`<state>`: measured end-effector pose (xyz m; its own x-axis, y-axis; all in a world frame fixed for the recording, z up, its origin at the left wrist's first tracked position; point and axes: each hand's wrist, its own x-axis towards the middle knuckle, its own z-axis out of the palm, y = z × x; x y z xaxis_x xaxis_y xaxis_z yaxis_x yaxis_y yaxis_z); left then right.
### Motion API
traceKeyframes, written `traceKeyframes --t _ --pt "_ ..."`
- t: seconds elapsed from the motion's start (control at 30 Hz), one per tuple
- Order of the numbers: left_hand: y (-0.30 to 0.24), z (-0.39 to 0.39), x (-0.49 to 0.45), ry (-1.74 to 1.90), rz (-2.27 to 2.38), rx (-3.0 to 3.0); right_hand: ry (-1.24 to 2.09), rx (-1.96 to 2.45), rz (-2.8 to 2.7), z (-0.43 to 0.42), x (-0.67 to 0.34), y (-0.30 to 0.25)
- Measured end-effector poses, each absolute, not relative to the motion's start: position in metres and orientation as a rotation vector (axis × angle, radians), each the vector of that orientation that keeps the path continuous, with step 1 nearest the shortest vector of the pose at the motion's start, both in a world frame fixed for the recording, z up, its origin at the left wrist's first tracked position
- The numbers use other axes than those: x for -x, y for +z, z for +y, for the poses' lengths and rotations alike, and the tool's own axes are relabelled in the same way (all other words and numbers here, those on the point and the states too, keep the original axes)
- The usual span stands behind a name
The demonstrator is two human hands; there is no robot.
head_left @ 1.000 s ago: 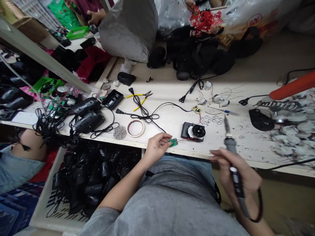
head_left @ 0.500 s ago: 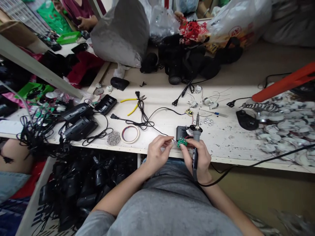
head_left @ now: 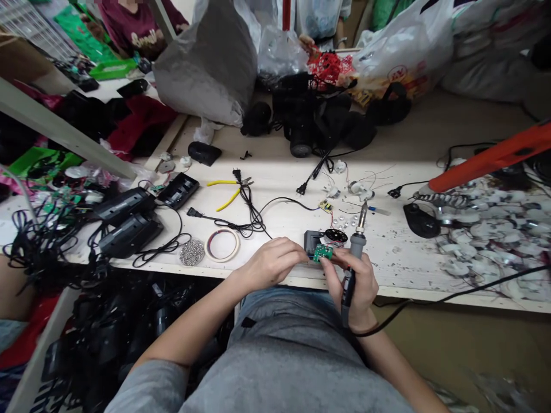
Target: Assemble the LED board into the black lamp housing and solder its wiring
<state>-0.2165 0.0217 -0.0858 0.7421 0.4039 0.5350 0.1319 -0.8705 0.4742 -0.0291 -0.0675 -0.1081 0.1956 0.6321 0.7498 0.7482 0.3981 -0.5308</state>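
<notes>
My right hand is closed around a soldering iron, its metal tip pointing up and away. The same hand pinches a small green circuit board between thumb and fingers. At the board's left edge are the fingertips of my left hand, closed in a pinch. A thin black power cord runs under this hand towards the fingertips; its end is hidden. Just behind the board sit a dark grey plastic housing and a round black disc.
Yellow-handled pliers, a tape roll and a round tin of metal wool lie left. Many small white motors pile up right, below an orange-red bar. Black housings stand left. Another person is across the bench.
The soldering iron has tilted to the right, its tip moving away from the board. My left hand has turned palm down and closed in on the board's left edge. The view has shifted slightly.
</notes>
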Motion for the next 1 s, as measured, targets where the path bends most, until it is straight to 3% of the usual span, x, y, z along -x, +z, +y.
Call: traceKeyframes --t 0.47,0.77,1.0 --pt "-0.060 0.036 0.221 1.330 0.731 -2.193 0.175 1.077 -1.459 0.013 0.034 -0.091" --pt "-0.082 0.010 0.205 1.039 0.816 -2.060 0.326 1.301 -1.579 -0.011 0.016 -0.091" --pt "-0.097 -0.013 0.182 0.911 0.907 -1.962 0.174 1.402 -1.604 -0.046 0.007 -0.100"
